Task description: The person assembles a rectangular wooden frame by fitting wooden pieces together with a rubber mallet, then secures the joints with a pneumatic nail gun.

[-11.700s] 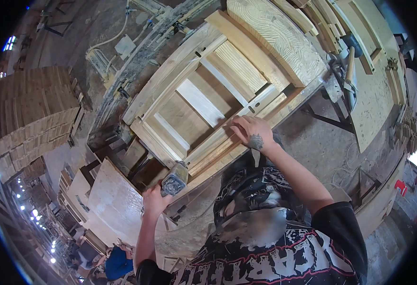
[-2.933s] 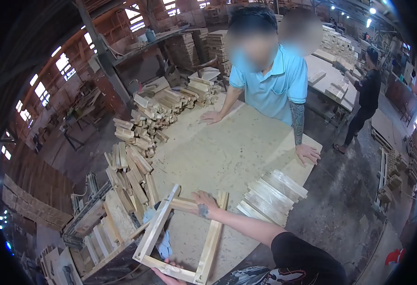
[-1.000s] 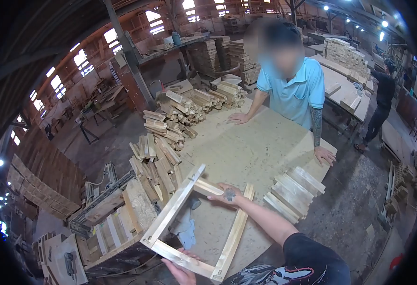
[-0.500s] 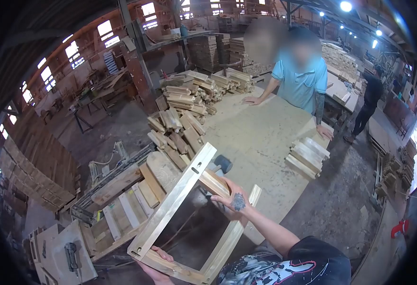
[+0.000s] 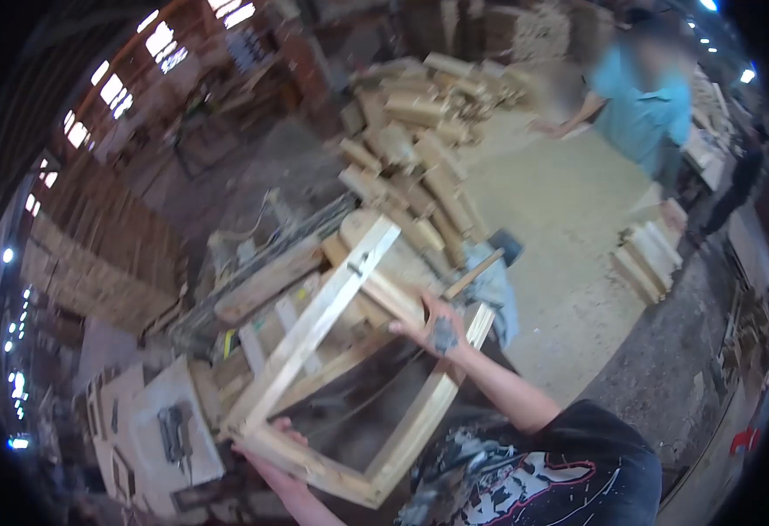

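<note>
A rectangular wooden frame (image 5: pixel 318 317) is held up tilted in front of me, with a slot near its upper end. My right hand (image 5: pixel 437 329), tattooed on the back, is closed round the upper crosspiece. Around the lower crosspiece my left hand (image 5: pixel 275 456) is wrapped, its fingertips showing inside the frame. Beyond the frame lies a mallet (image 5: pixel 505 247) with a dark head and wooden handle on the worktable (image 5: pixel 559 202). A pale cloth (image 5: pixel 489 294) is beside the handle.
Piled wood pieces (image 5: pixel 419 175) cover the table's left side. More pieces (image 5: pixel 647 260) are stacked at its right edge. A person in a blue shirt (image 5: pixel 638 114) stands across the table. A power tool (image 5: pixel 174 434) lies on a board at the lower left.
The view has swung left and down, so the table and the person appear farther right. Both hands still hold the frame, which sits over the boards at left.
</note>
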A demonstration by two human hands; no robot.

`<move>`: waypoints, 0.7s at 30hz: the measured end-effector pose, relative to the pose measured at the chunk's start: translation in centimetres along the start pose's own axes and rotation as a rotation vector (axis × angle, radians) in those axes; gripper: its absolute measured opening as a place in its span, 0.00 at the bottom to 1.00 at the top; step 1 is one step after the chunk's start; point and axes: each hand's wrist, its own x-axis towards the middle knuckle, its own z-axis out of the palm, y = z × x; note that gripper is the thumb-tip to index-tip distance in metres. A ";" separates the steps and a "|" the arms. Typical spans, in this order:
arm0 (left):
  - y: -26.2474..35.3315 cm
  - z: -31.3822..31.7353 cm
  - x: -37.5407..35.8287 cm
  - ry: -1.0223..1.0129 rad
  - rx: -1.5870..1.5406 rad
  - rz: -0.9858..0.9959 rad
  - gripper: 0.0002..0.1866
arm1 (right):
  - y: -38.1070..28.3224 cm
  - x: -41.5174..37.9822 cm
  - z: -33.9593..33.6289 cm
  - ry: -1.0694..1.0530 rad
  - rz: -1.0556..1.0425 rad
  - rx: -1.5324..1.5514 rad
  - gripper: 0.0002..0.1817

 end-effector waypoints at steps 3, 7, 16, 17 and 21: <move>-0.6 -3.1 2.4 0.241 0.390 0.256 0.38 | -1.1 3.0 4.3 -0.017 -0.015 0.064 0.51; -2.3 -4.9 6.5 0.319 0.836 0.378 0.31 | -2.8 5.7 9.1 -0.082 0.031 0.075 0.54; 3.1 -16.3 24.5 0.378 1.196 0.296 0.14 | -5.7 8.1 23.9 -0.281 0.060 0.182 0.55; 3.7 -15.7 26.5 0.358 1.190 0.285 0.14 | -6.0 8.8 25.8 -0.277 0.068 0.218 0.55; 2.8 -18.3 34.8 0.264 1.273 0.281 0.16 | -4.4 11.7 32.9 -0.261 0.075 0.173 0.55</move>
